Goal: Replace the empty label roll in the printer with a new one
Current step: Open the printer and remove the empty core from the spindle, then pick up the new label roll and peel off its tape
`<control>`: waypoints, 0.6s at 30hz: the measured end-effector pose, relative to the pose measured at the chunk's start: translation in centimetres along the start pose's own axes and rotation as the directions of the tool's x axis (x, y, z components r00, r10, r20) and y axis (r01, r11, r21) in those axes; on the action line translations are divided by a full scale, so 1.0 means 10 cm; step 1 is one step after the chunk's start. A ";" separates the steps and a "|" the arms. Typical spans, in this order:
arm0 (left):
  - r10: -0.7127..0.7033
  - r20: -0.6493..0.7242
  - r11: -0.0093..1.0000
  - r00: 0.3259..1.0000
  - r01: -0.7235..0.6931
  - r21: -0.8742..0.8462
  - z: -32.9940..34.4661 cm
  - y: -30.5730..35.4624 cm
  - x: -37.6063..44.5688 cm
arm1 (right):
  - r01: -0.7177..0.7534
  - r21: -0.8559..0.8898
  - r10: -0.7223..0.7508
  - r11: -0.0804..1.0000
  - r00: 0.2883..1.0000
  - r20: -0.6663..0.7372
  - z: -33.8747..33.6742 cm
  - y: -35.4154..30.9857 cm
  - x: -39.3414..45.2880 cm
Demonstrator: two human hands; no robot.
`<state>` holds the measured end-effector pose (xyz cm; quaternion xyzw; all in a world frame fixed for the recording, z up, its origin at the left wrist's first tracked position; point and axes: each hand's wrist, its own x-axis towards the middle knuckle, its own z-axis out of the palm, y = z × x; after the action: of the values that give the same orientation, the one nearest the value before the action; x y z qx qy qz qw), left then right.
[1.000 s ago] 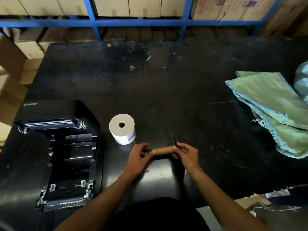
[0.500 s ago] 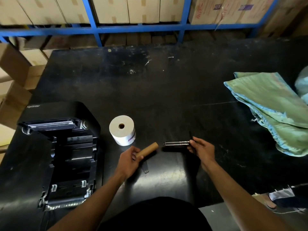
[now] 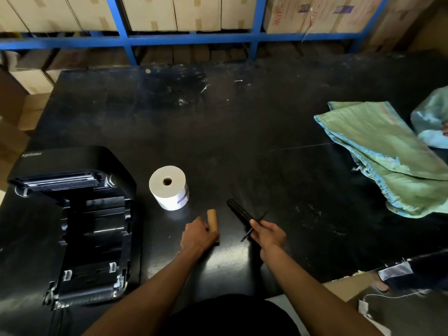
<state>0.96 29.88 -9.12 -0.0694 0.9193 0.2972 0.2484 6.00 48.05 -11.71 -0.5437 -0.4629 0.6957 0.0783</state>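
Note:
The black label printer (image 3: 72, 229) lies open at the left of the black table (image 3: 242, 132), its roll bay bare. A full white label roll (image 3: 169, 187) stands on end just right of it. My left hand (image 3: 197, 235) grips the empty brown cardboard core (image 3: 212, 220), which points away from me close to the table. My right hand (image 3: 266, 232) holds the black roll spindle (image 3: 240, 212) by its near end, where a thin black guide plate sits crosswise; the spindle points up-left, apart from the core.
Folded green woven sacks (image 3: 388, 161) lie on the table's right side. Blue shelving (image 3: 194, 40) with cardboard boxes runs behind the table. More boxes stand at the left. Another person's foot (image 3: 388, 280) and a white cable show at lower right.
The spindle has come out of the cardboard core; the hands moved apart. My left hand turned the core to point away, my right hand swung the spindle to point up-left.

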 end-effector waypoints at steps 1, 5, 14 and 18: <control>-0.009 0.006 1.000 1.000 0.009 -0.006 0.00 0.02 0.01 | -0.022 -0.004 0.022 1.000 1.000 0.008 0.02 0.04 -0.02; -0.031 0.032 1.000 0.999 0.031 0.003 0.02 0.05 0.07 | -0.092 -0.074 0.093 0.993 0.996 0.009 0.02 0.19 -0.08; -0.011 0.053 1.000 0.999 0.012 -0.020 0.08 0.01 0.08 | -0.028 -0.416 0.079 0.909 0.991 0.105 -0.10 0.11 -0.13; -0.001 0.043 0.999 0.999 0.002 -0.040 0.04 0.02 0.07 | 0.038 -0.510 0.032 0.859 0.991 0.128 -0.22 0.01 -0.09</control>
<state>0.47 30.35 -9.65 -0.0687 0.9076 0.3168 0.2667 8.17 48.68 -11.14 -0.4968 -0.6359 0.5823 -0.0986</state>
